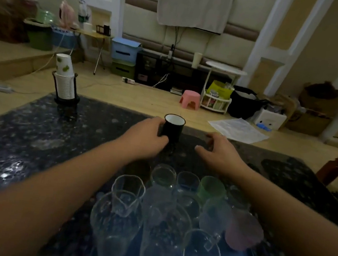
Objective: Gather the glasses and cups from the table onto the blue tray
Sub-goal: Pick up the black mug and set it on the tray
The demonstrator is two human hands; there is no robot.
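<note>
Gripping a black mug point(172, 128) with white inside, left hand point(145, 137); right hand point(220, 151) spread, empty.

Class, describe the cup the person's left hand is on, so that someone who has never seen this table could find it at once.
Start at the dark speckled table and look to its far edge, beyond the cluster of clear glasses. There the left hand wraps a short black mug. Its white inside sets it apart: the others nearby are clear or tinted.
</note>
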